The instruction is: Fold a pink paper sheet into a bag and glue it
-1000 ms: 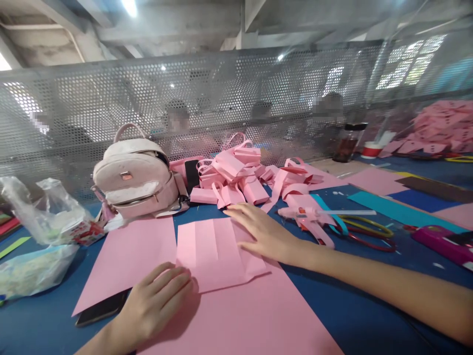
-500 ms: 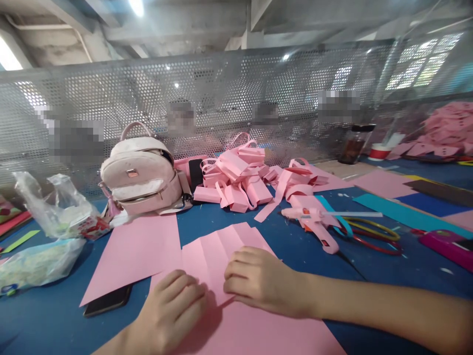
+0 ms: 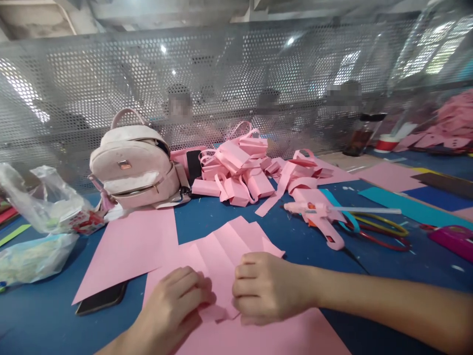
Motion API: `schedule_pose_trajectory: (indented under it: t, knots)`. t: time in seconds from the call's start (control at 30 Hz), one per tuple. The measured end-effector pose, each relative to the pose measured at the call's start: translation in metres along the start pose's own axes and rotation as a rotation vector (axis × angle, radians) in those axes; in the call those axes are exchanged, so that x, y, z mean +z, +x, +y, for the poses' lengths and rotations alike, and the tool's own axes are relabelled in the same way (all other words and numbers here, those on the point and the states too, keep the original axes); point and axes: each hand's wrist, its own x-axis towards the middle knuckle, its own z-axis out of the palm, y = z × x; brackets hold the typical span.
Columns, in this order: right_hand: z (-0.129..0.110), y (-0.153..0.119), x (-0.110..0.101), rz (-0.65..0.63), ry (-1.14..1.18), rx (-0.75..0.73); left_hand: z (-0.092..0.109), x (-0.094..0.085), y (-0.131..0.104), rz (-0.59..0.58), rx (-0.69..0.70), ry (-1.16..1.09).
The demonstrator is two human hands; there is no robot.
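A creased sheet of pink paper with several parallel fold lines lies in front of me, over other flat pink sheets. My left hand is closed on its near left edge, fingers curled. At the near right part of the same creased paper, my right hand is also closed, with its fingertips bent under and hidden. Between the two hands the near edge of the paper is bent up a little. A flat pink sheet lies to the left, partly over a dark phone.
A pink glue gun lies right of the paper, near scissors. Behind are a pile of folded pink paper pieces and a backpack. Plastic bags lie left; a perforated metal screen stands behind.
The view has tilted down slightly. Both hands have shifted a little on the creased paper, and its near edge is now more bent between them.
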Motion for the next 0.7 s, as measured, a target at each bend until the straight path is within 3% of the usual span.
schedule_pose_trajectory:
  t: [0.23,0.37,0.5,0.7]
  knots:
    - [0.001,-0.005,0.010,0.022,0.142,0.101,-0.007,-0.003,-0.002,-0.055,-0.245,-0.169]
    - [0.000,-0.004,0.012,0.052,0.188,0.195,-0.007,0.001,-0.006,-0.099,-0.395,-0.157]
    - [-0.001,-0.002,0.011,0.111,0.217,0.234,-0.007,0.003,-0.004,-0.088,-0.411,-0.152]
    - [-0.002,-0.001,0.008,0.171,0.136,0.149,-0.008,0.001,-0.001,-0.086,-0.331,-0.166]
